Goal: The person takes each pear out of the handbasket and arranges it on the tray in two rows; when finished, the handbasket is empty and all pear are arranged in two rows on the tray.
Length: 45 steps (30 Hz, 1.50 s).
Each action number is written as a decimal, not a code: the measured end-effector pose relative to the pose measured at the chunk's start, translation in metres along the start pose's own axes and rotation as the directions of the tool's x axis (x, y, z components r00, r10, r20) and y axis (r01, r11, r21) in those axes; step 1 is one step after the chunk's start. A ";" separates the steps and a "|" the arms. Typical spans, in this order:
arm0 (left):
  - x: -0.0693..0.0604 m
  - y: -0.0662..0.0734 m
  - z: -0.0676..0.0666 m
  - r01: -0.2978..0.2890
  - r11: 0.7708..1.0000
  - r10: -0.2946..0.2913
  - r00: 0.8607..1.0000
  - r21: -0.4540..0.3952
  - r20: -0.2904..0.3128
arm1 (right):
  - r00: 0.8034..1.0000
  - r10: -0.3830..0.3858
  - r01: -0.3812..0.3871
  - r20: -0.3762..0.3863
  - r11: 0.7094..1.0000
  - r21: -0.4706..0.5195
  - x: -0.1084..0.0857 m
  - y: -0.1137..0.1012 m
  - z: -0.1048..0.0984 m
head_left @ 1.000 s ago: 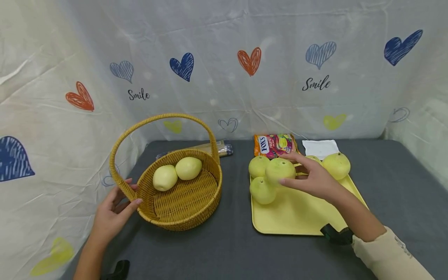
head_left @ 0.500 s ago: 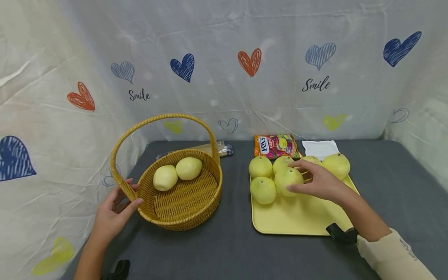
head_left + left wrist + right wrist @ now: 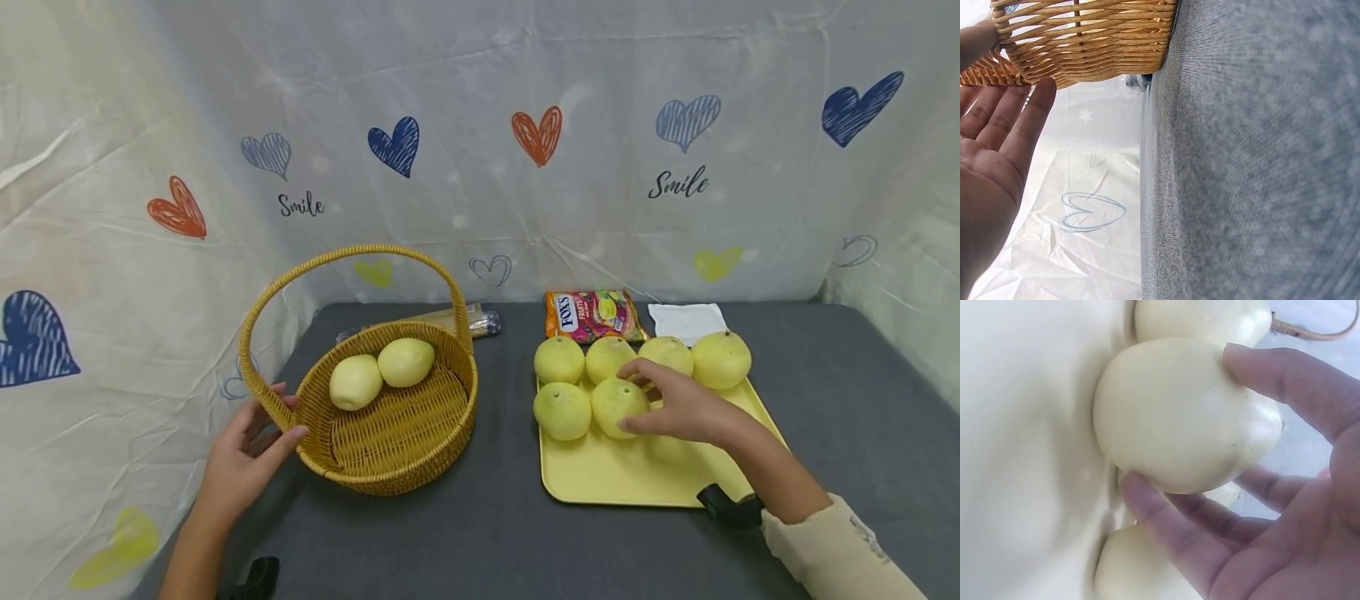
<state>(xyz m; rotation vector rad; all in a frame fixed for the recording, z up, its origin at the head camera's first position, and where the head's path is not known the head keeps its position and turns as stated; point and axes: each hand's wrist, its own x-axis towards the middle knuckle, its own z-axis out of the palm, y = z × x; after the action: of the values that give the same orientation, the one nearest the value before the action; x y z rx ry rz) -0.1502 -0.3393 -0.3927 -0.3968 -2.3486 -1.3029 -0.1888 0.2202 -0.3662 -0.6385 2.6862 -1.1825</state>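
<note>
My left hand (image 3: 243, 458) holds the woven basket (image 3: 386, 483) at the foot of its handle (image 3: 258, 387), thumb on one side and fingers on the other. In the basket lie two pale yellow fruits (image 3: 406, 362). At the right, my right hand (image 3: 686, 407) grips a round yellow-green fruit (image 3: 617, 408), which looks like a small pomelo, low on the yellow tray (image 3: 645, 483). The right wrist view shows the thumb (image 3: 1285, 372) and fingers around this fruit (image 3: 1172, 419). Several like fruits (image 3: 558, 360) stand on the tray in a back row, and one front fruit (image 3: 562, 411) sits beside the gripped one.
Behind the tray lie an orange and purple candy bag (image 3: 594, 315) and a white folded tissue (image 3: 687, 320). A clear wrapped packet (image 3: 483, 321) lies behind the basket. Dark grey cloth covers the table (image 3: 502, 533), with a printed curtain (image 3: 480, 192) at the back.
My right hand has lowered its fruit onto the tray, moving it right and forward toward the near side, beside the front left fruit. The left hand and basket stay in place.
</note>
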 end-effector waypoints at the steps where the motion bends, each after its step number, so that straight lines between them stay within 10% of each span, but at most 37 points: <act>1: 0.000 0.000 0.000 0.000 1.000 0.000 1.000 0.000 -0.002 | 1.000 -0.004 0.004 0.005 1.000 0.000 0.001 0.000 0.000; 16: 0.000 0.002 0.001 0.013 1.000 -0.013 1.000 0.002 -0.014 | 0.979 -0.169 0.170 -0.117 0.985 0.001 0.032 -0.045 0.014; 29: 0.004 0.000 0.004 -0.014 1.000 0.014 1.000 -0.025 0.009 | 0.909 -0.416 0.416 0.013 0.909 -0.030 0.100 -0.110 0.090; 36: -0.001 0.000 0.003 -0.008 0.999 0.008 1.000 -0.037 -0.001 | 0.928 -0.363 0.373 0.089 0.914 -0.158 0.144 -0.129 0.132; 45: -0.001 0.001 0.001 0.007 1.000 -0.007 1.000 -0.012 -0.007 | 0.936 -0.273 0.353 0.224 0.739 -0.574 0.180 -0.139 0.157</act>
<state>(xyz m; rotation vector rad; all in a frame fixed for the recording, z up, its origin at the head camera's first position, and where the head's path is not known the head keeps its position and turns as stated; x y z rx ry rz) -0.1496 -0.3377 -0.3931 -0.3874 -2.3393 -1.3204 -0.2598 -0.0471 -0.3640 -1.2485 2.9028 -0.2488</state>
